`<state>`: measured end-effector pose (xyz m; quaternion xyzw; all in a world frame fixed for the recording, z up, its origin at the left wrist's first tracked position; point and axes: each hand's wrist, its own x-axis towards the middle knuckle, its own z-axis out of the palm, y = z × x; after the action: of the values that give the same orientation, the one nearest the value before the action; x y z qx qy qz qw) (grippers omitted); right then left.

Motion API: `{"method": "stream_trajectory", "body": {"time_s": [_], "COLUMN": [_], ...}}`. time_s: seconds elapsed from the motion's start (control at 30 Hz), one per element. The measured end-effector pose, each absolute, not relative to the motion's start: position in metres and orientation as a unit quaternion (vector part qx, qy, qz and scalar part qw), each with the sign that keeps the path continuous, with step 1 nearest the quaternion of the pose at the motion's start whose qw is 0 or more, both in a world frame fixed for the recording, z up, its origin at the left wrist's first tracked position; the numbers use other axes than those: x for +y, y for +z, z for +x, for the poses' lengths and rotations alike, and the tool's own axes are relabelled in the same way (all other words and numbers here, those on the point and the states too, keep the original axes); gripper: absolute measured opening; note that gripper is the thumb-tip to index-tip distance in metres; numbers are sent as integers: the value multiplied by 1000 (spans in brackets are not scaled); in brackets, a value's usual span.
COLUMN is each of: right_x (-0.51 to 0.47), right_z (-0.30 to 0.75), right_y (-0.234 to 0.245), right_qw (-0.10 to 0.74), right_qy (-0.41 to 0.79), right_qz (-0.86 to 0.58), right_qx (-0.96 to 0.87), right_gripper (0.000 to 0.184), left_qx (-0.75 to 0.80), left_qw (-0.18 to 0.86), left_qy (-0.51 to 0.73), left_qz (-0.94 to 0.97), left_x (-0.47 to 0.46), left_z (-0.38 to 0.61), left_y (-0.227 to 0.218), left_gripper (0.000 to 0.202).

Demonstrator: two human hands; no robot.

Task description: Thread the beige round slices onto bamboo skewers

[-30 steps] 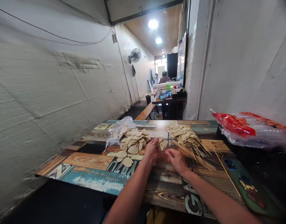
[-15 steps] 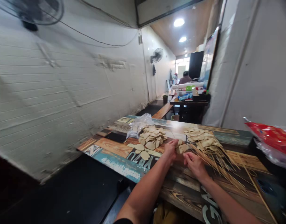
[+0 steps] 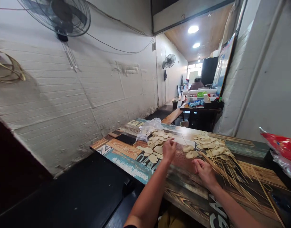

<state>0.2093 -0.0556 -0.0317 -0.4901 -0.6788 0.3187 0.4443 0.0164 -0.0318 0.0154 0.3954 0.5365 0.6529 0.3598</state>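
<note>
My right hand [image 3: 204, 169] pinches the lower end of a thin bamboo skewer. Pale, flat, round slices [image 3: 190, 152] are threaded on that skewer, just beyond my fingertips. My left hand [image 3: 169, 150] is at the right edge of a pile of loose pale slices [image 3: 159, 148], its fingers partly stretched and nothing visible in them. A few single slices [image 3: 153, 158] lie at the pile's near side. Right of my right hand is a heap of skewered slices [image 3: 213, 144], their sticks pointing towards me. Bare bamboo skewers [image 3: 240, 186] lie beside it.
A clear plastic bag [image 3: 150, 126] sits behind the loose pile, beside a dark flat object [image 3: 126, 139]. A red plastic package [image 3: 281, 144] is at the table's right side. Farther back are a cluttered table [image 3: 199, 109], a bench [image 3: 172, 116] and a seated person [image 3: 197, 85].
My left hand has let go of the skewered slices and moved left to the loose pile. My right hand still holds the skewer. The camera view has turned left.
</note>
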Motion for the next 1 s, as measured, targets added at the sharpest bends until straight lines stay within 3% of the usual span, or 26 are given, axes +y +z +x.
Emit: {"method": "stream_trajectory", "body": {"time_s": [0.07, 0.17, 0.53, 0.63, 0.7, 0.8, 0.9, 1.0], "right_x": [-54, -53, -57, -57, -58, -59, -63, -70], "right_z": [209, 207, 205, 205, 204, 203, 203, 204], "right_y": [-33, -34, -29, -28, -29, -27, -24, -20], "right_qw": [455, 462, 476, 478, 476, 469, 460, 435], "right_qy": [328, 340, 384, 384, 387, 379, 353, 343], "right_qz": [-486, -483, -472, -474, -472, -476, -488, -497], "right_qx": [-670, -661, -635, -633, -633, -640, -652, -668], "right_gripper": [44, 41, 36, 36, 37, 40, 43, 45], "left_qx": [654, 760, 801, 787, 764, 693, 581, 494], "left_qw": [209, 107, 88, 82, 107, 226, 431, 524], "left_qy": [583, 476, 384, 373, 385, 488, 616, 666], "left_qz": [435, 428, 450, 485, 506, 480, 313, 194], "left_x": [-44, -57, -53, -56, -55, -44, -22, -2], "left_z": [-22, -64, -73, -76, -73, -55, -24, 1], "left_y": [25, 27, 11, 12, 14, 18, 19, 13], "left_gripper": [10, 19, 27, 16, 5, 7, 15, 20]}}
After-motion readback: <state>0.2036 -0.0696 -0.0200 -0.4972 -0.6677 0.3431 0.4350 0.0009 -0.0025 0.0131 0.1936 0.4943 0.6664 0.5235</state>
